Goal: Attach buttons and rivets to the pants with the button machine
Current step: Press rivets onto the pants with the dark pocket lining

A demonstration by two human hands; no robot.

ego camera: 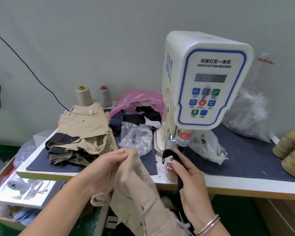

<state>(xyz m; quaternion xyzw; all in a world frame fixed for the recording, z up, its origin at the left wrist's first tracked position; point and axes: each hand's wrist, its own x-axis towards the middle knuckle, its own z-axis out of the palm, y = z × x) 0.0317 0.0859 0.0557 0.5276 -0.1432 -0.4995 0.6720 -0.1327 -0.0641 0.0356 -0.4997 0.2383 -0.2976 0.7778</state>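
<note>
I hold a pair of beige pants [134,189] in front of the table edge, with small rivets showing low on the cloth. My left hand [102,172] pinches the beige fabric near its top. My right hand [187,178] grips a black part of the pants [169,155] that curls up just below the head of the white servo button machine [206,79]. The machine's punch [183,138] stands right above my right fingers. A clear bag of small metal parts [136,138] lies left of the machine base.
A stack of beige and dark pants [82,132] sits on the blue mat [245,157] at left. Behind are thread cones [83,96], a pink bag of dark scraps [136,108] and clear bags [249,113] at right. Yellow thread cones [289,145] stand far right.
</note>
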